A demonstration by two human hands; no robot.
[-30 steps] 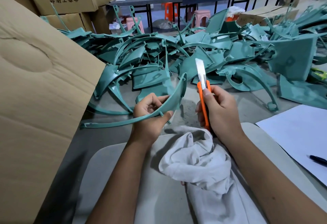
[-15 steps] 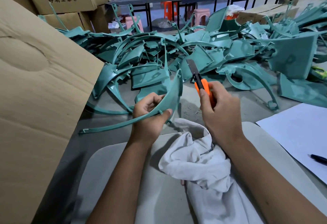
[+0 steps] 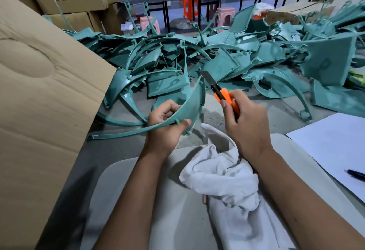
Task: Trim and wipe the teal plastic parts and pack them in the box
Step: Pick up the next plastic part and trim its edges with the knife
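Gripping the curved teal part (image 3: pixel 189 105) at frame center, my left hand (image 3: pixel 166 125) keeps its earlier position. My right hand (image 3: pixel 245 123) grasps the orange knife (image 3: pixel 225 95); compared with a second ago, the blade has tilted from upright toward the part's upper tip, just beside it. Cardboard box (image 3: pixel 39 101) stands at left.

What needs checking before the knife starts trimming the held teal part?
1. Left hand grips curved teal part: ok.
2. Right hand grip on orange utility knife: ok.
3. Blade extended: ok.
4. Blade on the part's edge: not ok, still apart.
5. Left fingers out of the blade's path: cannot tell.
6. White cloth on the lap for wiping: ok.
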